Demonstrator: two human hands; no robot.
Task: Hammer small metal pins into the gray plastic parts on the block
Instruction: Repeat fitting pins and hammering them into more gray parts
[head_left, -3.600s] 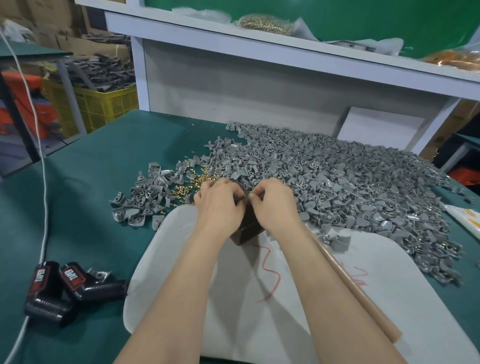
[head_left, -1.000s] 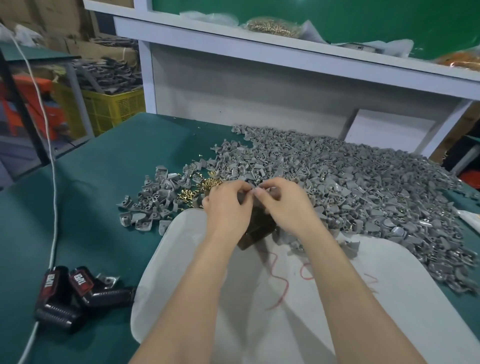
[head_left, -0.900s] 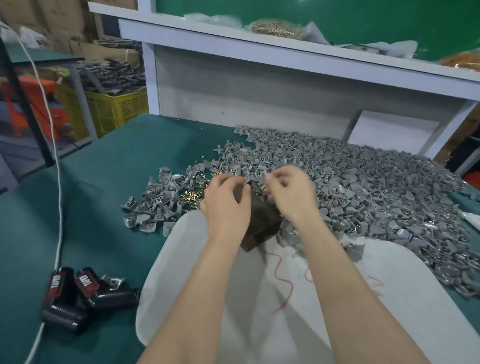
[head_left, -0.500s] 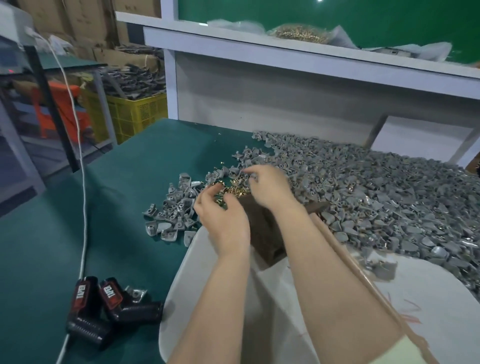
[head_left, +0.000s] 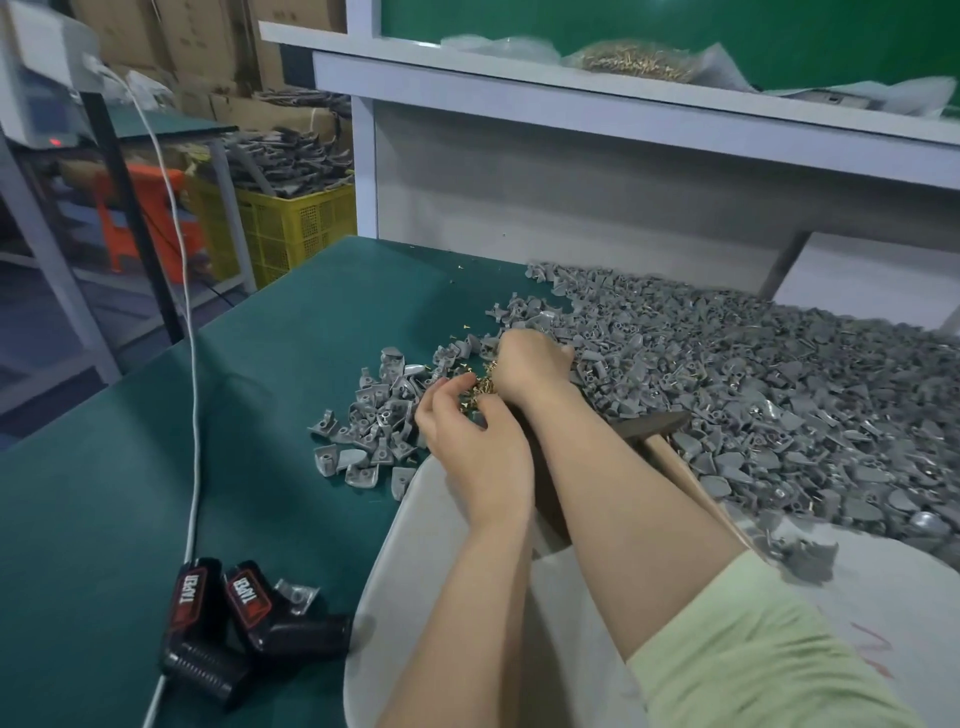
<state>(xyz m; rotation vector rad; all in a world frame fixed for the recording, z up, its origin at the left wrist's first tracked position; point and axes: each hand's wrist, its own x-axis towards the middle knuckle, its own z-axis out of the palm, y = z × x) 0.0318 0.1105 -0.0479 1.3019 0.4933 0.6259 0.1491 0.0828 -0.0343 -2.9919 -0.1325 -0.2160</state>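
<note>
Loose brass pins (head_left: 480, 385) lie on the green table between two heaps of grey plastic parts, a big one (head_left: 753, 395) and a small one (head_left: 374, 431). My right hand (head_left: 530, 366) reaches across with its fingertips down in the pins and hidden. Just in front of them, my left hand (head_left: 470, 441) has curled, parted fingers touching the pins. The dark block (head_left: 548, 501) is mostly covered by my right forearm. A hammer lies behind that forearm, with its dark head (head_left: 652, 425) on the grey parts and its wooden handle (head_left: 685, 480) running back toward me.
A white board (head_left: 415, 525) lies under my arms. Two black tape tools (head_left: 234, 629) sit at the near left beside a white cable (head_left: 192, 415). Beyond the table's left edge stands a yellow crate (head_left: 296, 223). A white shelf (head_left: 597, 93) holds a bag of pins (head_left: 634, 60).
Both hands have left the top of the block and moved forward and left to the brass pins. The view has turned left, and the hammer now shows beside my right forearm.
</note>
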